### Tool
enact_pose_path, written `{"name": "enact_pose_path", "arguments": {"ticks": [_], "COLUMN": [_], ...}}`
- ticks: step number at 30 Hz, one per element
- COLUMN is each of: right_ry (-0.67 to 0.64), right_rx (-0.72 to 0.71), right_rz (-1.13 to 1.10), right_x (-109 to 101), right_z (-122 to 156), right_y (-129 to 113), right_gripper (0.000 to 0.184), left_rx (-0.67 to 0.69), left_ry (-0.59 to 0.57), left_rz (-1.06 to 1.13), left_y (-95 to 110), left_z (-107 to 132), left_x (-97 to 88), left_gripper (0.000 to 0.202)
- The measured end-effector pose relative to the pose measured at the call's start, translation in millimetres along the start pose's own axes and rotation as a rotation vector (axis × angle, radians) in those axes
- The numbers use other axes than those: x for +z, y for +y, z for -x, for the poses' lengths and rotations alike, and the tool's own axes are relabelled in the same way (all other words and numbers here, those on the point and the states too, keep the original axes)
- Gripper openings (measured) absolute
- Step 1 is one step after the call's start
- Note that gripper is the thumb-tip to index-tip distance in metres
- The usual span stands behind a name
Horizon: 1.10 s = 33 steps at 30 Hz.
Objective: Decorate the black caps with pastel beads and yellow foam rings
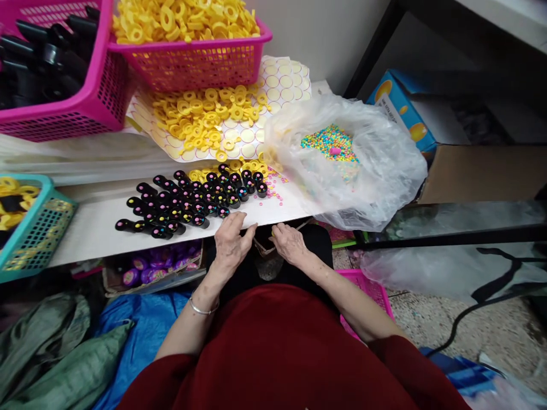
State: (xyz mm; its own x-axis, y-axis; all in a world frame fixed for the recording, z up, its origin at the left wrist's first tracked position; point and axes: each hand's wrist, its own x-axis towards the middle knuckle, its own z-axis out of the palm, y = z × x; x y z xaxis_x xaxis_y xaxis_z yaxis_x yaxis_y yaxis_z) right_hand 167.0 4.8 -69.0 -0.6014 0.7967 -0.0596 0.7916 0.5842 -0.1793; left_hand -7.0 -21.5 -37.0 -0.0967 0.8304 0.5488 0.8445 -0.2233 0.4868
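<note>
My left hand (233, 242) rests at the front edge of the white table (94, 228), its thumb held apart from the fingers and nothing visible between them. Just beyond it stand several black cylindrical pieces (199, 219) in rows, with pink, yellow and blue beads in their tops. My right hand (290, 244) is off the edge above my lap, fingers curled together. A speck of yellow shows at its fingertips, too small to name. Loose pink beads (273, 188) lie beside the black pieces. Behind are loose yellow rings (200, 117) on a sticker sheet (284, 80).
A clear plastic bag (384, 154) of coloured beads (329, 142) lies to the right, near an open cardboard box (470, 171). Pink baskets hold yellow ring pieces (183, 20) and black tubes (55, 54). A teal basket (47, 233) stands left; purple items (149, 267) sit below the table.
</note>
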Motion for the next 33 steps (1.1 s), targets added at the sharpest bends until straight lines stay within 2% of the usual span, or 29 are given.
{"name": "enact_pose_path", "arguments": {"ticks": [4,8,11,14,16,20,23,27,30,33], "right_ry": [0.113,0.341,0.468,0.404,0.339,0.323,0.366,0.528,0.632,0.575], "right_rx": [-0.041,-0.11,0.024,0.205,0.264,0.19,0.164,0.211,0.187,0.116], "right_rz": [-0.021,-0.173,-0.234,-0.298,-0.349,-0.398,-0.433,-0.505,-0.552,-0.557], "right_x": [2,-17,-33,-42,-43,-37,-33,-34,-44,-58], "right_z": [3,-10,-40,-72,-84,-83,-78,-84,-96,-107], "right_y": [0,0,6,19,25,27,23,23,31,39], "right_gripper": [0.02,0.028,0.02,0.016,0.016,0.017,0.016,0.015,0.016,0.015], "left_rx": [-0.008,-0.012,-0.056,-0.118,-0.147,-0.196,-0.163,-0.071,-0.062,-0.088], "left_ry": [0.048,0.073,0.078,-0.007,-0.058,-0.068,0.027,0.168,0.229,0.246], "left_rz": [0.015,0.068,0.121,0.144,0.142,0.1,0.081,0.074,0.075,0.043], "left_y": [-4,-1,1,0,-2,-3,3,8,0,-15], "left_z": [-7,-8,-10,-14,-18,-25,-29,-28,-33,-53], "left_x": [-3.0,-5.8,-3.7,5.4,15.2,34.2,37.9,25.9,9.2,-10.4], "left_gripper": [0.016,0.012,0.009,0.008,0.008,0.012,0.012,0.012,0.009,0.007]}}
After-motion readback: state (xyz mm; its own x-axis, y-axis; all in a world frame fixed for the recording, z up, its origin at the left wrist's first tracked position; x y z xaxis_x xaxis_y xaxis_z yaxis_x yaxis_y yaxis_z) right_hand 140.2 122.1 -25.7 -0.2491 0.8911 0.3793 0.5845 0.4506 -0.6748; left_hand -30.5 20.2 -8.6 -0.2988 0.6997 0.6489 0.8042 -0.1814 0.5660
